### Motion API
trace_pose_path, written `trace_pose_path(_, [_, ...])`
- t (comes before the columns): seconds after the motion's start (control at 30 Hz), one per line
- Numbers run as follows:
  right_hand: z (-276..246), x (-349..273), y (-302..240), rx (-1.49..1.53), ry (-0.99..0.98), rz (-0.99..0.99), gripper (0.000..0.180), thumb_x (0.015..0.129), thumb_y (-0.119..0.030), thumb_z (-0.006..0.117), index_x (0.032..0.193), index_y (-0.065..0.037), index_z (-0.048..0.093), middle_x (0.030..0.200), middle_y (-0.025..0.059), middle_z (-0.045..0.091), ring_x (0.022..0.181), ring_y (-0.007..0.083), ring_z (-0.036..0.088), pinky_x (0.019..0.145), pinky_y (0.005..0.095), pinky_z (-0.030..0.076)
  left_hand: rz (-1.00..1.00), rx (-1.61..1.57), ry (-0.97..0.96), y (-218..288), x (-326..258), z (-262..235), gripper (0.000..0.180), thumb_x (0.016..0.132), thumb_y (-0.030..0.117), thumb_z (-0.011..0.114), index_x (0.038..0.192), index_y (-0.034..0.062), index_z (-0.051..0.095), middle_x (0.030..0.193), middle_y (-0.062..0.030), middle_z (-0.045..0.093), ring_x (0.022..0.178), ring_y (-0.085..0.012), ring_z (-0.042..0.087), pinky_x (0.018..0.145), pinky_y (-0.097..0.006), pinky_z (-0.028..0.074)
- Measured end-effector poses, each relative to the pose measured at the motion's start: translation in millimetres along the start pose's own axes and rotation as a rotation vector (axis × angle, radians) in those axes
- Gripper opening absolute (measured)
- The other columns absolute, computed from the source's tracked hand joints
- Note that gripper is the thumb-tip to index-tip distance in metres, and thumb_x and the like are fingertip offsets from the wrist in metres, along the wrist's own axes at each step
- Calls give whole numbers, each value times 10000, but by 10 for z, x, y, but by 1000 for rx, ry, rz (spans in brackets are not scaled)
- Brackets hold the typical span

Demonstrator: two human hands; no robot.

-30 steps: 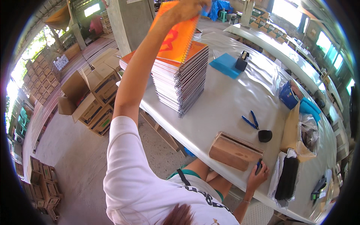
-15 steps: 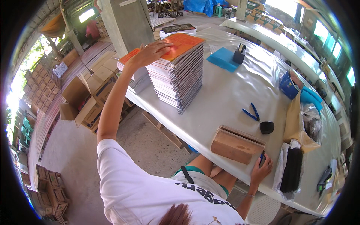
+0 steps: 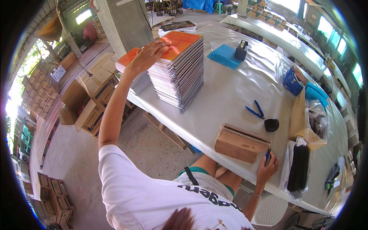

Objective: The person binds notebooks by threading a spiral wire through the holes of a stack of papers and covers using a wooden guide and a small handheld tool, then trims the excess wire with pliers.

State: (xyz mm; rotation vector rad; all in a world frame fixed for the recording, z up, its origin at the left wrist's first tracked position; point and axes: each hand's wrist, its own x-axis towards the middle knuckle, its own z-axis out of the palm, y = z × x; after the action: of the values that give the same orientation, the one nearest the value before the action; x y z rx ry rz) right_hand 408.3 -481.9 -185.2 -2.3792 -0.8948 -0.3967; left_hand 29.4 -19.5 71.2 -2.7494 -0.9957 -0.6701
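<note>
A tall stack of spiral-bound notebooks (image 3: 177, 78) with orange covers stands on the table's left part, its wire coils facing right and toward me. My left hand (image 3: 152, 53) lies on the top cover near its left edge, palm down and fingers extended. Down by the table's near edge, my right hand (image 3: 268, 168) is closed around a small dark tool with some blue on it (image 3: 268, 154); most of the tool is hidden by the fingers. Just left of that hand sits a grooved wooden block (image 3: 239, 145).
Blue-handled pliers (image 3: 256, 110) and a round black object (image 3: 271, 125) lie beyond the block. A blue sheet (image 3: 224, 56) and a black tape dispenser (image 3: 241, 50) are farther back. Black binding coils (image 3: 298, 170) in plastic lie right. Open cardboard boxes (image 3: 90, 109) stand left on the floor.
The whole view has shifted slightly. My left hand stays on top of the notebook stack, and my right hand keeps its hold beside the wooden block.
</note>
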Motion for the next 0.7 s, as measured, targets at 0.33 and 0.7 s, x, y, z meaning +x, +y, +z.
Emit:
trace_pose_path(0.33, [-10,3,-7,-5,-10,8,376,917,-198,658,1277,-133,573,1273,143,546,1245,354,485,1049,514,367,-68,-125,61,-69,33,72,450,1070,471,381,1422,252,556,1488,-65,486,1409,-309,416,1170,-528,302])
trace_pose_path(0.7, [5,15,10,12,18,-21,363,923,-200,652,1273,-133,583,1286,152,549,1239,370,498,1045,526,373,-1166,31,403,-1984,-608,687,798,875,610,660,1311,-47,539,1305,-269,555,1235,-389,527,1070,-465,434])
